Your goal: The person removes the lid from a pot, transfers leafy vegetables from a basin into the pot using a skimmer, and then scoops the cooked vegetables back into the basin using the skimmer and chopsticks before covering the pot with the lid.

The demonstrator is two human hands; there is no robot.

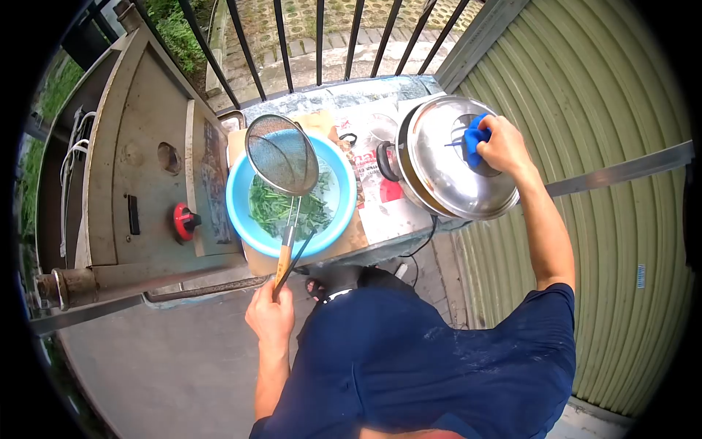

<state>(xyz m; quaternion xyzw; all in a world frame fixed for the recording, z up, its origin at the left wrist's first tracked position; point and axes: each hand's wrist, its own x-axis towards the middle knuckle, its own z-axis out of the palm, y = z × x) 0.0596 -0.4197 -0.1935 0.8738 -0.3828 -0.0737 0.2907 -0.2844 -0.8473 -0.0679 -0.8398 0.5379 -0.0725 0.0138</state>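
My left hand point(270, 313) is closed round the wooden handle of a mesh strainer point(282, 155) and a thin dark stick point(295, 265) lying along it. The strainer's round mesh hangs over a light blue basin point(235, 219) with green leafy vegetables point(274, 208) in it. At the right, my right hand point(504, 148) grips a blue cloth point(477, 139) at the top of a shiny metal lid point(446, 172). The lid sits off-centre to the right above a metal pot point(409, 186), whose left rim and dark side handle show. The lid's knob is hidden under the cloth.
The table point(387, 235) bears cardboard and printed paper. A rusty metal cabinet point(139, 146) with a red knob point(184, 222) stands at the left. Black railings point(319, 44) run behind, and a green ribbed shutter point(599, 241) closes the right side. A dark cord point(423, 245) hangs below the pot.
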